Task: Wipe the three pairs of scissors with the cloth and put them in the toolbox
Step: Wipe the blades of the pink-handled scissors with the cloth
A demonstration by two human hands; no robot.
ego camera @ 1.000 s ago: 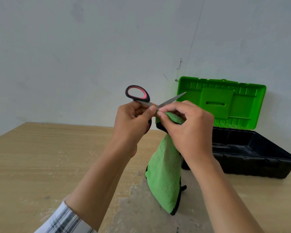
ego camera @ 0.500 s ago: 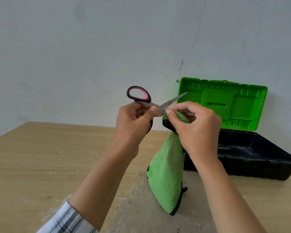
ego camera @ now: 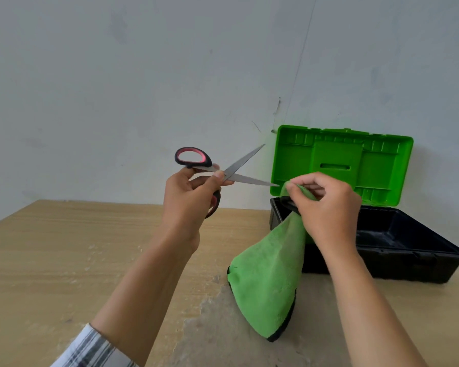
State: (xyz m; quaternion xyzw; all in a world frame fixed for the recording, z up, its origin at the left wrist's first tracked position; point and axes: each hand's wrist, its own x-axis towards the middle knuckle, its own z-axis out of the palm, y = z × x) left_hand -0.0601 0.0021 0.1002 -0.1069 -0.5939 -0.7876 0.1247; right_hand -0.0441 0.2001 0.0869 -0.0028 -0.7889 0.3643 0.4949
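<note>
My left hand point(ego camera: 190, 200) grips a pair of scissors point(ego camera: 239, 168) with black and pink handles, held up above the table with the blades spread apart and pointing right. My right hand point(ego camera: 326, 207) pinches a green cloth point(ego camera: 270, 282) with a black edge at the tip of the lower blade; the rest of the cloth hangs down to the table. The toolbox point(ego camera: 398, 260) stands behind my right hand, black tray open, green lid point(ego camera: 342, 160) upright against the wall. No other scissors are in view.
A light wooden table point(ego camera: 64, 260) runs left and forward, with a worn pale patch near its front middle. A grey wall stands close behind the table and the toolbox.
My right hand has slid the cloth rightward along the blade from near the pivot to its tip. The scissor blades now stand spread apart.
</note>
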